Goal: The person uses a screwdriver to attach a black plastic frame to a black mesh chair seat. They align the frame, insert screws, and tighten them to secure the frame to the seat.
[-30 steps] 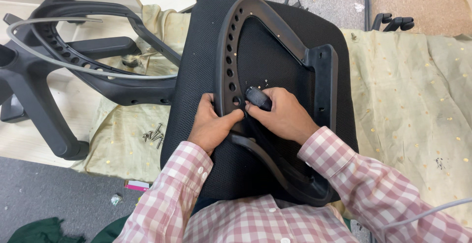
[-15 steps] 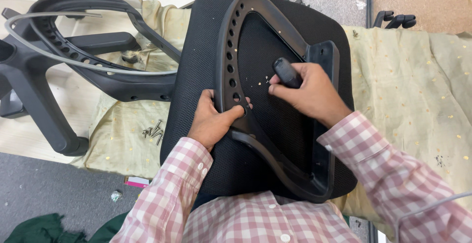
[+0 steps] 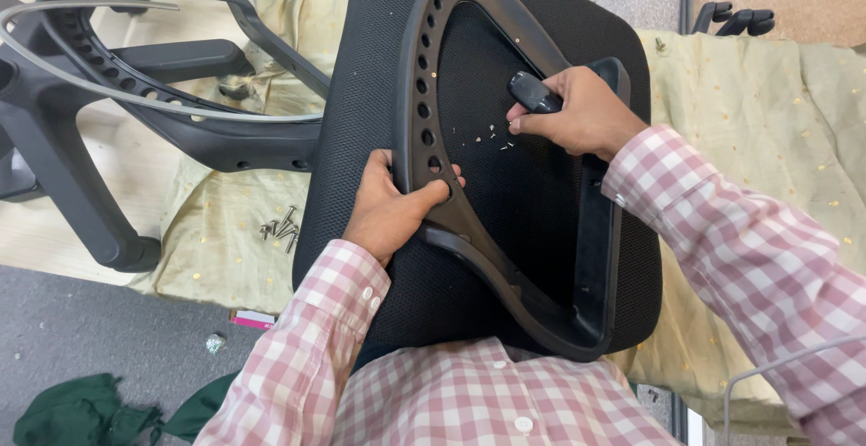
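Black mesh seat on beige cloth; grey floor

- Black plastic frame: a curved, looped chair part with a row of round holes along its left rim; it is lying flat on the black mesh seat cushion, its narrow end pointing toward the person.
- Black mesh seat cushion: a broad, rounded pad that is resting on a pale green cloth and carrying the frame; small pale specks are lying on its mesh inside the loop.
- Black handle: a short, rounded, dark grip that is sticking out, tilted, above the mesh near the frame's right bar.
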